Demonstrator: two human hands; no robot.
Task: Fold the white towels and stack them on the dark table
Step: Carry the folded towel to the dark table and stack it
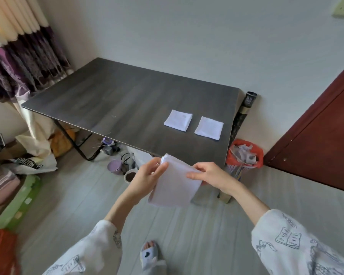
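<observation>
I hold a white towel (174,186) in the air, just in front of the near edge of the dark table (115,104). My left hand (147,178) grips its upper left corner, where the cloth is bunched. My right hand (207,174) pinches its upper right edge. The rest of the towel hangs down between my hands. Two folded white towels lie side by side on the right part of the table: the left folded towel (178,120) and the right folded towel (209,127), a small gap between them.
A red-lined waste basket (244,155) stands at the table's right corner, a dark tube (244,114) leaning behind it. Cups, cables and bags (115,165) sit under the table. A brown door (322,139) is on the right, curtains (22,56) on the left.
</observation>
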